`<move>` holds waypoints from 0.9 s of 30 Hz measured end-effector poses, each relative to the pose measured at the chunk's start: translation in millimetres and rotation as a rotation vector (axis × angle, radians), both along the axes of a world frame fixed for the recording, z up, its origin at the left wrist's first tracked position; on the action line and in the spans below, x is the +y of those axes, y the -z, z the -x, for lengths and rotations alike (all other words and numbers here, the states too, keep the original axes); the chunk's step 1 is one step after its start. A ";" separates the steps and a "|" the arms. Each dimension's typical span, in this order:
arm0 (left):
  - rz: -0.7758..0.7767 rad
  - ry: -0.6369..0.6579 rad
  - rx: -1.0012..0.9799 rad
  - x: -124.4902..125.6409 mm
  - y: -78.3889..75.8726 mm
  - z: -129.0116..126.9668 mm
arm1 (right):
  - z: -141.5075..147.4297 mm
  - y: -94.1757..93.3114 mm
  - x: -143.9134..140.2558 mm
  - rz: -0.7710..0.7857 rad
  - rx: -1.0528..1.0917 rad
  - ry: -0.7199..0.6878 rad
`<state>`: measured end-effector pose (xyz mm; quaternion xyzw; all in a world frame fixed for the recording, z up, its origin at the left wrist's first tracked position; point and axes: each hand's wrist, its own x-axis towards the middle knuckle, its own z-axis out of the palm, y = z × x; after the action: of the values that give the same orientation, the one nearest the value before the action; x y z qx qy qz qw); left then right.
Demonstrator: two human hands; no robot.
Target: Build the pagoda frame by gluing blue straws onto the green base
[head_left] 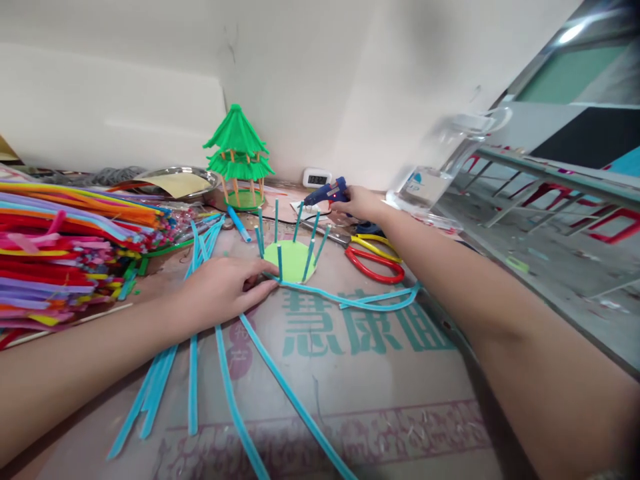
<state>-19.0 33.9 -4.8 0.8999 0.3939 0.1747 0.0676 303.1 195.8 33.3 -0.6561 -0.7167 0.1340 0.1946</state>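
Observation:
My left hand [235, 288] pinches the end of a light blue pipe cleaner [345, 299] against the near edge of a round green base [293, 257]. Several short blue posts [280, 261] stand upright around that base. At the back, my right hand [361, 202] is wrapped round a blue hot glue gun [325, 193], whose nozzle points left over a small white pad [306, 211]. More blue pipe cleaners [193, 387] lie under and around my left wrist. Red and yellow handled scissors [375, 265] rest right of the base, below my right forearm.
A green-roofed model pavilion [240, 157] stands near the wall. Bundled coloured pipe cleaners [65, 253] pile up on the left, with a metal dish [205, 175] behind. A white digital timer [317, 178] and a clear plastic jug [430, 177] stand at the back. A blue pen [239, 225] lies before the pavilion.

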 end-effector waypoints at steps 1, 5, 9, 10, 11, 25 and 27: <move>0.001 0.000 -0.003 0.1 0.0 -0.1 | 1.7 -1.4 -3.3 -0.003 0.031 0.001; 0.020 -0.022 -0.001 0.2 -0.2 -0.7 | 4.5 -15.7 -21.7 -0.019 0.157 0.003; 0.020 -0.039 0.006 -0.8 -1.1 -1.7 | -5.5 -28.3 -47.1 -0.059 0.287 -0.013; 0.018 -0.040 0.007 -1.1 -1.5 -1.9 | -10.3 -29.8 -55.9 -0.076 0.352 -0.045; 0.020 -0.040 0.008 -1.4 -2.0 -2.1 | -15.5 -30.9 -66.1 -0.093 0.422 -0.089; -0.110 -0.108 -0.140 -11.7 -23.0 9.6 | -35.2 -45.8 -129.3 -0.137 0.272 -0.148; -0.212 -0.190 -0.261 -16.9 -45.7 13.1 | -33.1 -48.6 -98.6 -0.117 0.183 -0.067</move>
<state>-32.2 17.0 41.0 0.8306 0.4442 0.3358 0.0061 336.1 97.1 81.9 -0.6043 -0.7242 0.1576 0.2925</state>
